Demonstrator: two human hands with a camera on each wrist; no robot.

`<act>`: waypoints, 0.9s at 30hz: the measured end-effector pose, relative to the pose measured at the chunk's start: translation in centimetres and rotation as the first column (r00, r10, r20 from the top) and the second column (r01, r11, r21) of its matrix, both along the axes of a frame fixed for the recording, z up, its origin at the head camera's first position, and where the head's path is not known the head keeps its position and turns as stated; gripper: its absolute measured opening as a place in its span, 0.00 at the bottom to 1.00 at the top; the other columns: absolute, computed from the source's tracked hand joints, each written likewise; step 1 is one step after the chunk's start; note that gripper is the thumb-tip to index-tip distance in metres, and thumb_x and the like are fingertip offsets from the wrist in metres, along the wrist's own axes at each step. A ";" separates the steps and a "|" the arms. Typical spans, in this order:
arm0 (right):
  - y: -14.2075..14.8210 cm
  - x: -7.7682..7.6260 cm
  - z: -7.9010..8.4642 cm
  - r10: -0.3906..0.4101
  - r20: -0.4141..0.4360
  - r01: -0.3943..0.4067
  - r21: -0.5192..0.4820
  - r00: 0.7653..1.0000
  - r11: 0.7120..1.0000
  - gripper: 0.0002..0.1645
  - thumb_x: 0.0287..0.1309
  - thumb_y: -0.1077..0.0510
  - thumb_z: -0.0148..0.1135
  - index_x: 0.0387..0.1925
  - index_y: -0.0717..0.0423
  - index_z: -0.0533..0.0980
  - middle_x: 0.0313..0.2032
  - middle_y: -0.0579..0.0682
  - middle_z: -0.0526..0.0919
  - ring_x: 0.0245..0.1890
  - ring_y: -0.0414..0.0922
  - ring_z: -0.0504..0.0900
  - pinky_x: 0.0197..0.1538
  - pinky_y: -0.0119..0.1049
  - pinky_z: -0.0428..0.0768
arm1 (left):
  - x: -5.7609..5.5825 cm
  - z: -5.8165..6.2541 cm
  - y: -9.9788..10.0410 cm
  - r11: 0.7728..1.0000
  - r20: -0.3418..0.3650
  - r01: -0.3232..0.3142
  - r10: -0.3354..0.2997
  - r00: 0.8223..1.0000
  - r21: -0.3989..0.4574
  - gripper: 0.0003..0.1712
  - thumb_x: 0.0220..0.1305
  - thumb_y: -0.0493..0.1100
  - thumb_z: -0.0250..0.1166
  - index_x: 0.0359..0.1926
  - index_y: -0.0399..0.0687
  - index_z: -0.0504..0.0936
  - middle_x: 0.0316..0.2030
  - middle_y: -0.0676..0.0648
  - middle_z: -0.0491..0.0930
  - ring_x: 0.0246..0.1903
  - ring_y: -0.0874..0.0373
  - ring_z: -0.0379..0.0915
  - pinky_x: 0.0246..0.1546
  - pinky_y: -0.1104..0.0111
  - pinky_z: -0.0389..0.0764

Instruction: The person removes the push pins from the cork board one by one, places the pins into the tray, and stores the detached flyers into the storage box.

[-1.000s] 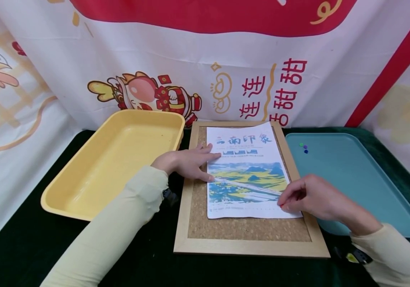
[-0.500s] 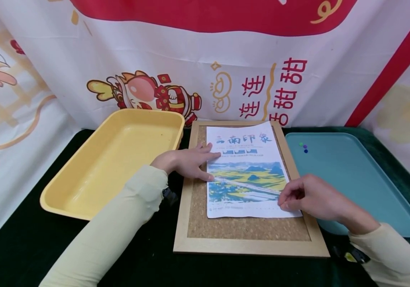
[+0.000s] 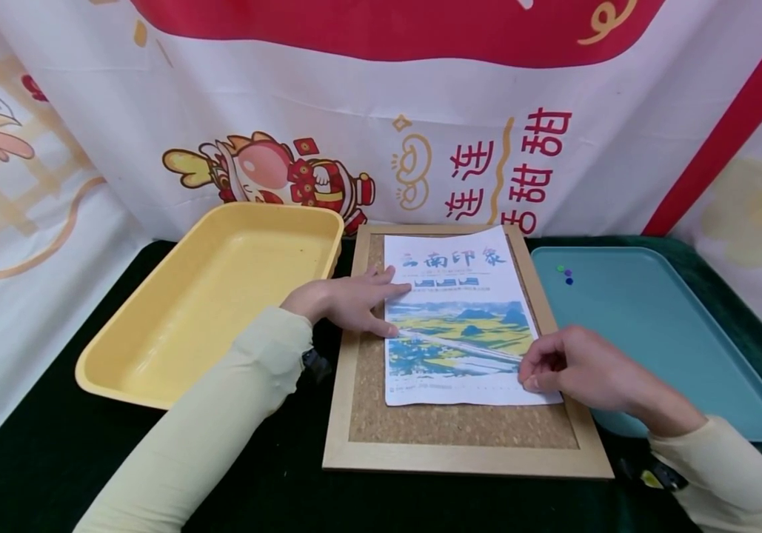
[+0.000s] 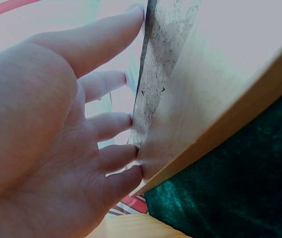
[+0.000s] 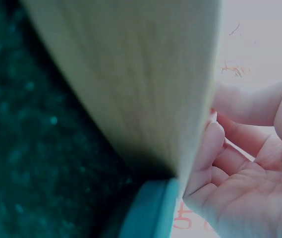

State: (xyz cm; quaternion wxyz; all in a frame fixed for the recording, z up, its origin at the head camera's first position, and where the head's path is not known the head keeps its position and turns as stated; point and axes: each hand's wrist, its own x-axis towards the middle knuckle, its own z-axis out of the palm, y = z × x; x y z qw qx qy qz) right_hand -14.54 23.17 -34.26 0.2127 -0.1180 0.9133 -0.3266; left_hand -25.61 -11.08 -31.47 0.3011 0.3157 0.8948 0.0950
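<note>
A printed sheet of paper [image 3: 460, 259] with a blue and yellow landscape lies on a wood-framed cork board [image 3: 460, 429]. My left hand [image 3: 354, 300] rests at the sheet's left edge, fingers spread and straight; the left wrist view shows its fingertips on the paper close to the wooden frame [image 4: 200, 84]. At the sheet's lower right corner, my right hand [image 3: 583, 366] pinches a small red thumbtack [image 5: 212, 112] between thumb and curled fingers. Mostly hidden by the fingers, the thumbtack shows only as a red speck in the right wrist view.
Left of the board stands a deep yellow tray [image 3: 97, 370]. A flat blue-green tray [image 3: 660, 333] lies on the right, bearing small green, purple and blue tacks [image 3: 568, 277] near its far left corner. Dark green cloth [image 3: 274, 481] covers the table, and a printed curtain [image 3: 347, 89] hangs behind.
Both hands stay in place on the sheet. The red spot at my right fingertips, visible a second ago in the head view, is now hidden; the hand has shifted only very slightly.
</note>
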 end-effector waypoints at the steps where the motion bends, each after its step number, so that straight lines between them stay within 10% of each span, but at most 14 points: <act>1: 0.0 0.0 0.0 -0.001 -0.001 0.001 -0.001 1.000 1.000 0.04 0.68 0.61 0.70 0.36 0.50 0.87 0.39 0.47 0.86 0.40 0.46 0.76 0.38 0.34 0.73 | 0.0 0.0 0.0 1.000 -0.002 0.000 0.000 1.000 -0.001 0.49 0.78 0.61 0.61 0.87 0.60 0.46 0.87 0.43 0.28 0.86 0.42 0.18 0.85 0.44 0.35; 27: 0.4 -0.5 0.0 -0.027 0.065 0.032 -0.084 0.998 0.996 0.04 0.70 0.58 0.69 0.43 0.54 0.84 0.39 0.50 0.83 0.41 0.47 0.78 0.41 0.33 0.76 | 0.1 0.1 0.0 1.000 0.000 -0.007 0.007 1.000 0.004 0.49 0.78 0.61 0.61 0.87 0.61 0.46 0.87 0.43 0.27 0.85 0.42 0.17 0.85 0.44 0.35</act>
